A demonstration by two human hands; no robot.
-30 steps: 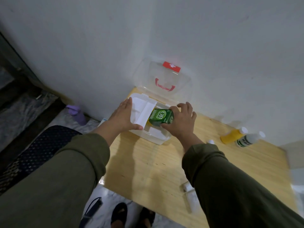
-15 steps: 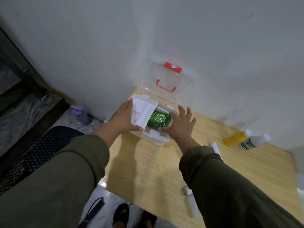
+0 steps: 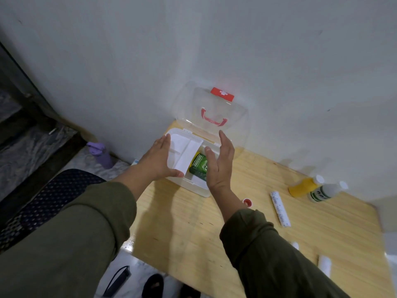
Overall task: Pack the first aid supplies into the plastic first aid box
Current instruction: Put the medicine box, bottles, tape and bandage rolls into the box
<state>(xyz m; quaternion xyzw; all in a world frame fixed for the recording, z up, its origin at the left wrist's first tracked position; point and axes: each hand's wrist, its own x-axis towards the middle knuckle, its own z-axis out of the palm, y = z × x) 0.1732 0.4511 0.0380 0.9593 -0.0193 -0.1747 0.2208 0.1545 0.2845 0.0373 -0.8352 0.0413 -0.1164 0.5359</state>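
One item — a green carton (image 3: 198, 166) — is seen lying inside the plastic first aid box (image 3: 194, 186), which sits open at the far left corner of the worktop (image 3: 193, 229) with its clear lid (image 3: 211, 112) tipped back against the wall. The box's near-left edge is steadied by the left hand (image 3: 160, 161), whose fingers are laid straight along the side while the thumb rests at the lower end of a white insert tray (image 3: 185, 153) that lies tilted across the box. The right hand (image 3: 219, 162) is held above the carton with fingers straight and spread; nothing is gripped by it, and no contact with the carton can be made out.

The placing of the carton is judged to be finished, with most of the packing not yet done. Several supplies are left out on the worktop: a yellow bottle (image 3: 304, 186) and a white bottle (image 3: 326, 191) lying side by side near the right wall, a white tube (image 3: 280, 208), a small red-capped item (image 3: 248, 202) beside the right wrist, and two pale objects (image 3: 324, 264) at the near edge — too blurred to be named.

For the next move, a reach to the right by the empty hand is called for, and a nearby item should be taken up while the box is kept steady.
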